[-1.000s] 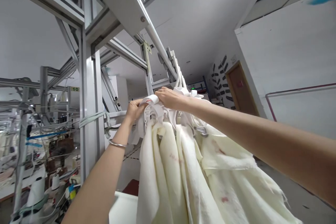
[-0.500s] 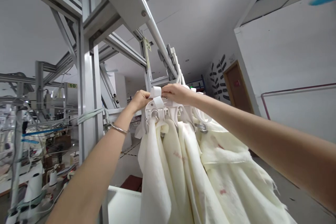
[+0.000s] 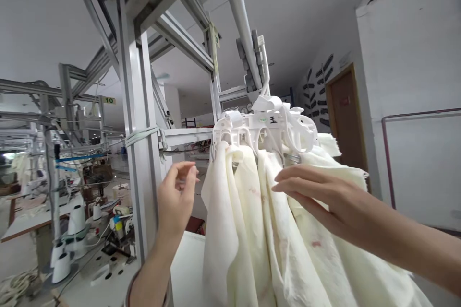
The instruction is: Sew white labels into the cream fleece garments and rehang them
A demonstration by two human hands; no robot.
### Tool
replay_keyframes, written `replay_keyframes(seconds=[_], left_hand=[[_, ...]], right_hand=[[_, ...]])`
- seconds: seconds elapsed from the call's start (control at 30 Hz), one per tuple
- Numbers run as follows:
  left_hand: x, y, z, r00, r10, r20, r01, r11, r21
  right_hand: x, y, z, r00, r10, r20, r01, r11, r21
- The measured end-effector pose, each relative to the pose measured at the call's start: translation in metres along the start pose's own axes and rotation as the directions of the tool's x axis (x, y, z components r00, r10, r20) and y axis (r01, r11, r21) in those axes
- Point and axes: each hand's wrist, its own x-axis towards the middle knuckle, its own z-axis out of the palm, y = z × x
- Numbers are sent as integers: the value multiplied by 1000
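Cream fabric pieces (image 3: pixel 252 220) hang in folds from a white plastic clip hanger (image 3: pixel 248 122), which is suspended from an overhead rail. A white strap (image 3: pixel 232 116) lies over the hanger's left end, and a looser white band (image 3: pixel 268 103) curls near its middle. My left hand (image 3: pixel 178 189) is left of the fabric, fingers curved and apart with nothing in them. In front of the fabric, below the hanger, is my right hand (image 3: pixel 317 189), its fingers stretched out and holding nothing. Whether its fingertips touch the cloth I cannot tell.
A metal post (image 3: pixel 139 120) with a cord tied round it stands close on the left. The overhead rail (image 3: pixel 245 24) slopes above the hanger. Sewing tables with thread cones (image 3: pixel 77 220) are at lower left. A brown door (image 3: pixel 347 120) is behind on the right.
Both hands have let go of the white strap at the hanger's top and come down, the left outward and the right in front of the cloth. The view has shifted too.
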Motion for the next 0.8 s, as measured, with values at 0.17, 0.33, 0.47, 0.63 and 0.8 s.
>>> replay_keyframes(seconds=[0.17, 0.33, 0.47, 0.63, 0.8], left_hand=[[-15, 7, 4, 990, -82, 113, 82, 997, 10], [-9, 15, 14, 982, -130, 136, 133, 991, -13], [-3, 17, 34, 996, -62, 61, 50, 982, 185], [8, 18, 50, 982, -38, 186, -58, 874, 483], [27, 29, 55, 968, -179, 175, 92, 904, 417]], right_hand=[[6, -12, 7, 999, 47, 9, -48, 998, 41], [28, -17, 13, 995, 87, -48, -87, 996, 4], [63, -7, 15, 983, 126, -132, -140, 985, -104], [105, 19, 29, 983, 184, 15, -177, 962, -209], [113, 34, 39, 982, 144, 126, -116, 972, -204]])
